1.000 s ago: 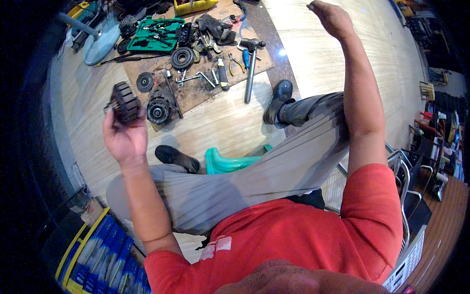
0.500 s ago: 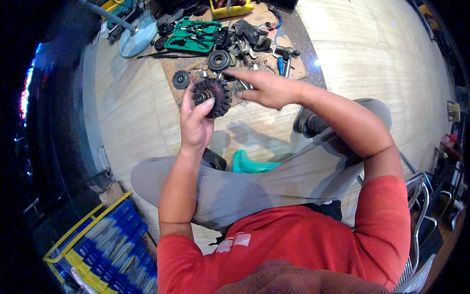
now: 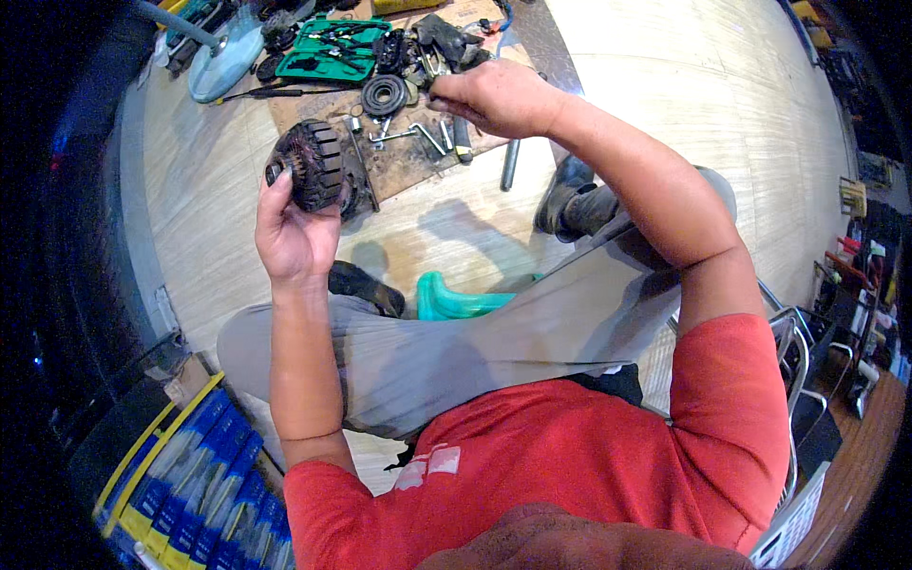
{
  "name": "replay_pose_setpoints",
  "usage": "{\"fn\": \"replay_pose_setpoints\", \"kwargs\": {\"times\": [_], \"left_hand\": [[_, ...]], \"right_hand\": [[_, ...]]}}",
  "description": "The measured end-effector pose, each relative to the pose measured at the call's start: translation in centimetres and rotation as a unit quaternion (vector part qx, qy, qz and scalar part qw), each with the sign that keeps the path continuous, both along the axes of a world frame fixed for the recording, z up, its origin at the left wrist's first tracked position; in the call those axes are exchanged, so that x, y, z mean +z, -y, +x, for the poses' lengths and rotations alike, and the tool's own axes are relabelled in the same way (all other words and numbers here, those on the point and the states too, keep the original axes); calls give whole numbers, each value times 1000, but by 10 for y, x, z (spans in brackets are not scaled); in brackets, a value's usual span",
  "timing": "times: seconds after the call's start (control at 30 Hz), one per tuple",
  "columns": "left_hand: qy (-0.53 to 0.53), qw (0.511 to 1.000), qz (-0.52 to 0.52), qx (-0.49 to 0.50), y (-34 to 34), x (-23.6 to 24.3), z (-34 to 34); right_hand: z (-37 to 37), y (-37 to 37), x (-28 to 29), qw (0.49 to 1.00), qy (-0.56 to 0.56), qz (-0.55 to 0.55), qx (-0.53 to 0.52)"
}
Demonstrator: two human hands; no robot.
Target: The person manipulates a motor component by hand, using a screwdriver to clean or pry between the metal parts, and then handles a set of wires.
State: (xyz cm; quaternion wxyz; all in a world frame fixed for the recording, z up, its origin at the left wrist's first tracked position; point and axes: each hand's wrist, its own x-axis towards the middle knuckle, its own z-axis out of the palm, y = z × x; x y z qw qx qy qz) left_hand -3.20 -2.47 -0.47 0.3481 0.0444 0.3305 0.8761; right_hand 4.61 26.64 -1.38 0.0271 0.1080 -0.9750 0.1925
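Note:
My left hand (image 3: 296, 236) grips a black slotted motor rotor (image 3: 312, 166), thumb over its hub, held up left of the work board. Copper-coloured windings show in its face. My right hand (image 3: 499, 100) hovers at the board's right side among tools, its fingers curled together. Whatever they may hold is hidden. Close by are a dark-handled tool with a yellowish stripe (image 3: 463, 140) and a grey metal bar (image 3: 510, 164), partly covered by the hand. A round black ring-shaped part (image 3: 383, 95) lies between my hands, beside small wrenches (image 3: 429, 136).
Behind the parts are an open green tool case (image 3: 328, 49), dark gloves (image 3: 446, 43) and a yellow container (image 3: 404, 5). A pale round stand base (image 3: 226, 66) is at far left. A green curved object (image 3: 456, 299) lies between my feet; blue-and-yellow packets (image 3: 190, 475) stand lower left.
My left hand has moved left with the rotor, tilting it. My right hand has gone from outstretched fingers beside the rotor to curled fingers over the tools. The view has shifted.

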Motion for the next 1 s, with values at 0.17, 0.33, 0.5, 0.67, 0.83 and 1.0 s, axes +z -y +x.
{"fn": "replay_pose_setpoints", "kwargs": {"times": [0.17, 0.33, 0.5, 0.67, 0.83, 1.0], "left_hand": [[14, 1000, 19, 0, 1, 3, -1], [-32, 999, -30, 12, 0, 4, -7], [-75, 994, -84, -11, -12, -8, 7], [-98, 986, -117, -61, -29, -3, 27], [-126, 980, -138, -69, -31, -7, 33], [-166, 966, -188, -64, -33, -6, 33]], "right_hand": [[1, -18, -3, 998, 14, 51, -26], [3, -28, -14, 995, 57, 64, -45], [5, -10, -25, 991, 126, -40, -1], [13, 30, -12, 946, 135, -285, 69], [7, 39, 14, 913, 234, -334, 30], [6, 25, 16, 954, 116, -269, 62]]}}
